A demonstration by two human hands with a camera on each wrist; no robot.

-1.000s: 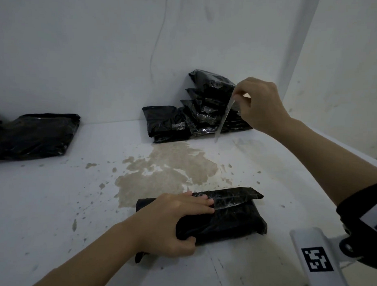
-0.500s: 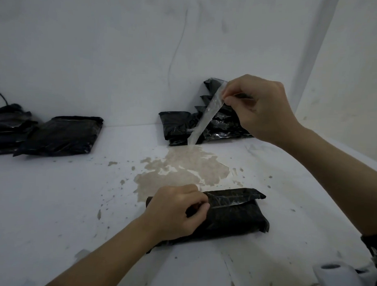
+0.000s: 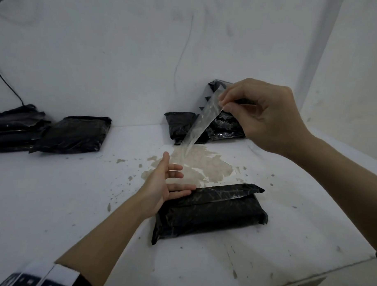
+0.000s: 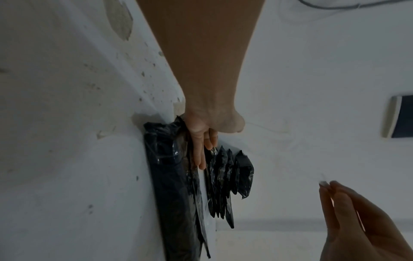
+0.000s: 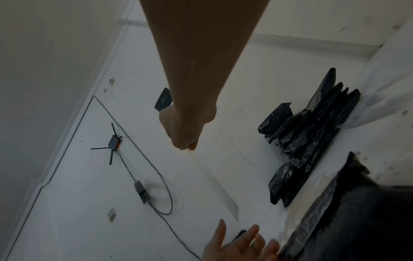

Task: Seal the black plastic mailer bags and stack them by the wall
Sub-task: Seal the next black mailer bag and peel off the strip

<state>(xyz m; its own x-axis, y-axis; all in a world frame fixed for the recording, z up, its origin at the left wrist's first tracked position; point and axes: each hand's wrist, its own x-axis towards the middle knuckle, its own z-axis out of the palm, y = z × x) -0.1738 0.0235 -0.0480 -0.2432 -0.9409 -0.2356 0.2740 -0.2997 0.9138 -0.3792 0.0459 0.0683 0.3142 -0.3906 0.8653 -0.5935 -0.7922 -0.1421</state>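
Pinching a clear strip (image 3: 202, 122), the right hand (image 3: 263, 115) hovers raised; the left hand (image 3: 162, 184), fingers spread, touches the bag (image 3: 210, 214).

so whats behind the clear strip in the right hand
Through and around the clear strip pinched by the right hand: the stack of black mailer bags against the wall. The hand hides the stack's right part.

Mailer (image 3: 210, 212) near tabletop (image 3: 53, 202) front edge, centre. Stack (image 3: 222, 124) behind it at wall (image 3: 101, 54). Second pile (image 3: 44, 131) far left, at wall. Strip (image 3: 196, 130) above, between mailer and stack.
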